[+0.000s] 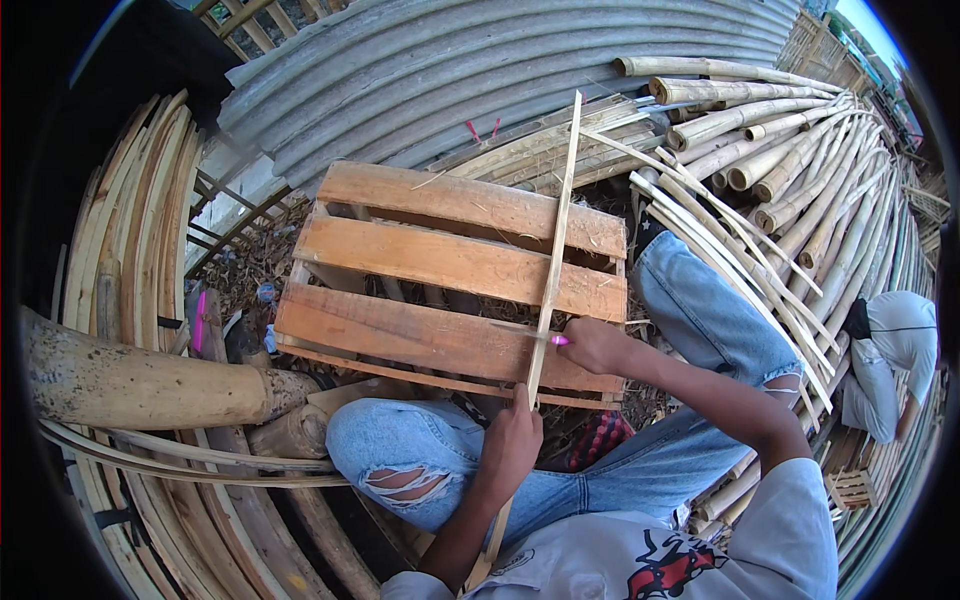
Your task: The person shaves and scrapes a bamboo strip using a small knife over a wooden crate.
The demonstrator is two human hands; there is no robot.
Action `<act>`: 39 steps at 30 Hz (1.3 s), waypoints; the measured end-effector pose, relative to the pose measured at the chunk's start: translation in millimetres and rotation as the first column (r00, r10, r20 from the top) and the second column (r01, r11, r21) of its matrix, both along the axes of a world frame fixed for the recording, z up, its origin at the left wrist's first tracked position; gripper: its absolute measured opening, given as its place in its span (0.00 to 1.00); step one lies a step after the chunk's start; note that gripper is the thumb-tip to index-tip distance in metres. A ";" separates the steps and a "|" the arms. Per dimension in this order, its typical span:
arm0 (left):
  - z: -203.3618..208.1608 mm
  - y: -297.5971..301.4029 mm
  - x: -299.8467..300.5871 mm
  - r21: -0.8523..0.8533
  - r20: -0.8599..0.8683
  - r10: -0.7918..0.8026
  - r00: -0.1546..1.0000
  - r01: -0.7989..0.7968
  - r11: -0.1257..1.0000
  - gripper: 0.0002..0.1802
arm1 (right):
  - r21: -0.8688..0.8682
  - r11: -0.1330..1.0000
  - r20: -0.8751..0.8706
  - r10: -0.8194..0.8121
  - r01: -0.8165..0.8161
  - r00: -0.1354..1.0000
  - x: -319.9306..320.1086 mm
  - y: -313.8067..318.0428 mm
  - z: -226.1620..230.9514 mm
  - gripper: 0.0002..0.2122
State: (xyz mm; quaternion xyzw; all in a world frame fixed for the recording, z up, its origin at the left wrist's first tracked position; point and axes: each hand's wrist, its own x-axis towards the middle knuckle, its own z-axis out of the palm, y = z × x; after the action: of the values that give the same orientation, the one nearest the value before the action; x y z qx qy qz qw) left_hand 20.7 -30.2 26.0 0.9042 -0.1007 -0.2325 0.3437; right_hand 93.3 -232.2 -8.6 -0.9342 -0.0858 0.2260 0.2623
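Observation:
A long, pale bamboo strip [558,230] lies slantwise across a low slatted wooden crate [400,250] in front of me. Its near end passes under my left hand [512,440] and on down beside my body. The fingers of that hand are wrapped round the strip just off the crate's near edge. My right hand [592,346] is closed on the pink handle of a knife [561,340]. The thin blade points left and meets the strip over the crate's nearest slat; the exact contact is too small to tell.
Bamboo poles [780,170] are piled at the right, with split strips [720,250] beside my knee. Corrugated sheets [480,75] lie at the back. A thick bamboo pole [150,385] and strip bundles [130,230] stand left. Another person [890,350] crouches far right.

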 end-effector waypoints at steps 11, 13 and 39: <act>-5.9 0.7 3.1 -0.058 -0.089 0.053 0.995 -0.059 0.997 0.16 | -0.019 0.995 0.010 0.100 -0.099 0.995 -19.2 30.4 13.0 0.16; -6.6 0.8 4.4 -0.082 -0.085 0.033 0.996 -0.040 0.996 0.17 | -0.081 0.990 0.149 0.131 -0.120 0.980 -17.1 27.9 16.9 0.16; 12.9 32.5 -6.0 -0.363 -0.381 0.217 0.899 -0.361 0.859 0.09 | 0.277 0.817 -0.122 -0.493 0.506 0.862 16.0 -63.4 35.9 0.19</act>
State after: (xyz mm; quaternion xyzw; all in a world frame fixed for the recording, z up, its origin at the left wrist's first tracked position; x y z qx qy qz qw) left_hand 14.8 2.3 38.9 0.7608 0.0481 -0.2963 0.5753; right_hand 109.4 -295.6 27.3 -0.8679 0.1347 0.1544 0.4526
